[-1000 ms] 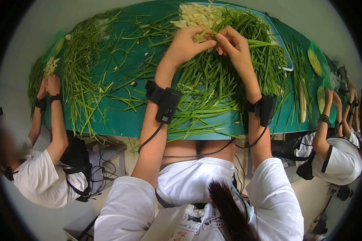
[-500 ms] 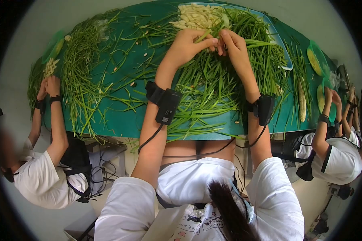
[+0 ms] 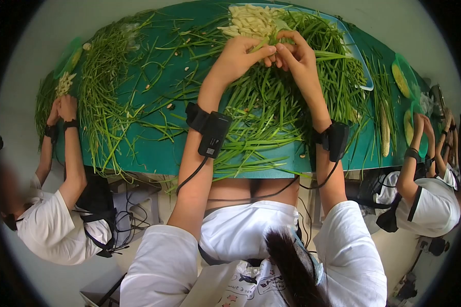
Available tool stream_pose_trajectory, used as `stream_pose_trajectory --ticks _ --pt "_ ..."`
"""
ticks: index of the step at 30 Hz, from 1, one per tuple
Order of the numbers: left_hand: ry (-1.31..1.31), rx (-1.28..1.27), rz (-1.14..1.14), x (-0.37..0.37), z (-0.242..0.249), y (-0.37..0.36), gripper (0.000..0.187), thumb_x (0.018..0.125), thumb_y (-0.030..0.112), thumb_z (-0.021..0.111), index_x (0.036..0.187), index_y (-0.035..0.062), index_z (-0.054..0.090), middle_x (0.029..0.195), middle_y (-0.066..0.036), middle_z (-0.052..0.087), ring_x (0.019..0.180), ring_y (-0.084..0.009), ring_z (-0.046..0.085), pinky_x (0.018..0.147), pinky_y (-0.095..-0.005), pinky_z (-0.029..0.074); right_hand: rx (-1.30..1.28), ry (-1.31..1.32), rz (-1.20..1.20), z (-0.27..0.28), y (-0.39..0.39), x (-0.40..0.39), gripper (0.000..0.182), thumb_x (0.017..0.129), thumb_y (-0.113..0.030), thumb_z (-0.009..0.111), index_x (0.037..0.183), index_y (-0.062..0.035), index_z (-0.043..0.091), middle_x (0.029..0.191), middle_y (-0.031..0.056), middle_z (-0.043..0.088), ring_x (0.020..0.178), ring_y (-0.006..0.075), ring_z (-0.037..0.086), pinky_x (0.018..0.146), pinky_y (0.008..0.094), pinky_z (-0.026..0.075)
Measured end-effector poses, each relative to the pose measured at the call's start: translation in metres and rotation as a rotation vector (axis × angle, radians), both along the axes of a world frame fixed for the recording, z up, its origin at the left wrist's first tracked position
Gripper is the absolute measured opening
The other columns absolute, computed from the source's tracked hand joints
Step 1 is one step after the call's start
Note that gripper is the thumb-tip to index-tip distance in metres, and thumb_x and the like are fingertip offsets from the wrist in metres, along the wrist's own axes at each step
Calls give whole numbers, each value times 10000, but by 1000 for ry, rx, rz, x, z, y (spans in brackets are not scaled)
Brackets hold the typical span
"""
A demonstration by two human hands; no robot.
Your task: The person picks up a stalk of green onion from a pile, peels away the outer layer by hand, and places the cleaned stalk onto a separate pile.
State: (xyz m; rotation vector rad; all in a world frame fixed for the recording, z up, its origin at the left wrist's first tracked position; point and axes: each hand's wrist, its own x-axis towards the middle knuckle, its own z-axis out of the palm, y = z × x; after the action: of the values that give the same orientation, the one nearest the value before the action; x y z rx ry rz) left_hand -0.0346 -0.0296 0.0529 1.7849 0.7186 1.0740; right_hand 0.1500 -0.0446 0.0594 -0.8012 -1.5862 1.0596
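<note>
My left hand (image 3: 244, 57) is closed in a pinch, and a short light-green stalk (image 3: 262, 44) sticks up between its fingers. Right beside it, fingertips touching, my right hand (image 3: 298, 55) is also pinched on the green piece; its far end is hidden by the fingers. Under both hands spreads a thick heap of long green stalks (image 3: 266, 97), like chives. Just beyond my left hand lies a pile of pale cream, clove-like pieces (image 3: 252, 19) at the edge of a blue-rimmed tray (image 3: 366, 77).
The green table (image 3: 159, 148) is strewn with loose stalks. A second heap of stalks (image 3: 105, 77) lies left, before a person's hands (image 3: 64, 110). At right are a corn cob (image 3: 384, 128), green baskets (image 3: 402, 77) and another person's hands (image 3: 422, 125). Cables run from my wrist devices (image 3: 215, 135).
My right hand's fingers have curled over and shifted slightly left against the left hand. The leafy piece that stood above them is now mostly hidden. My left hand has barely moved.
</note>
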Motion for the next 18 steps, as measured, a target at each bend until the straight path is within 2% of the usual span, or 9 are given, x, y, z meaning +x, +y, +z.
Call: stream_pose_trajectory --ticks 8,10,14,16,18 --pt "-65 -24 -39 3 6 -5 362 969 295 582 796 -11 668 768 -28 663 728 -91 597 686 -261 470 79 -12 -29 1 -2 -3 189 963 -125 561 1133 -44 546 699 -3 589 616 54 517 556 212 377" --pt "-57 5 -7 6 6 -7 327 960 242 571 787 -20 661 737 -25 666 678 -96 580 652 -263 468 106 -32 -53 1 -4 -3 179 962 -120 557 1125 -46 554 683 -2 589 607 55 516 554 215 379" --pt "-102 12 28 13 -1 -5 356 965 270 557 761 -13 627 693 -25 621 646 -99 529 626 -273 438 133 -112 -126 -1 -1 -1 107 953 -101 551 1041 -41 562 641 15 590 581 64 517 548 226 388" --pt "0 61 135 11 -8 1 382 961 300 559 741 -9 600 654 -28 565 622 -108 482 597 -285 398 152 -136 -142 -1 -1 -2 86 949 -96 552 1011 -37 558 631 22 590 576 69 521 546 231 392" --pt "-3 69 152 11 -10 2 388 956 310 565 736 -9 591 645 -27 543 620 -110 467 590 -289 382 185 -141 -154 1 -4 -4 74 939 -91 561 980 -31 543 622 36 585 579 80 538 551 239 401"
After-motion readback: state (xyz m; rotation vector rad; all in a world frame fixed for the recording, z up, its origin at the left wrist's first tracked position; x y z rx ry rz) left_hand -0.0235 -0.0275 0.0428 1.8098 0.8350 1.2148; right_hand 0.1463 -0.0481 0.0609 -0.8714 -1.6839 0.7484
